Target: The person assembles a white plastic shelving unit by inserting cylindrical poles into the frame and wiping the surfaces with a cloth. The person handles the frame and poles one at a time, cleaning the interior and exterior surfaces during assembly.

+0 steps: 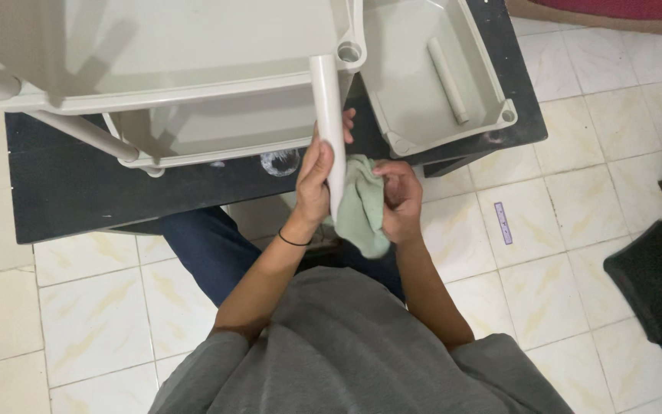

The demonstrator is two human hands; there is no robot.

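Over table: L hand [314, 184] grips tube [331, 130], R hand [401, 201] cloth [362, 207].

You get even, soft indoor light from above; the rack's legs throw faint shadows across its pale shelf [193, 46]. Focus is fairly sharp, with slight wide-angle stretch at the edges.

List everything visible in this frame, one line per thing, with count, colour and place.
Shelf rack: one, beige plastic, tiers stacked on the table, upper left.
Tube: one, beige, upright at centre, held.
Cloth: one, pale green, against the tube.
Loose tray: one, beige, upper right, a spare tube lying in it.
Table: one, black.
Floor: cream tiles.
Black cushion: one, right edge.
Left hand: grip round the tube, black wristband.
Right hand: grip on the cloth.
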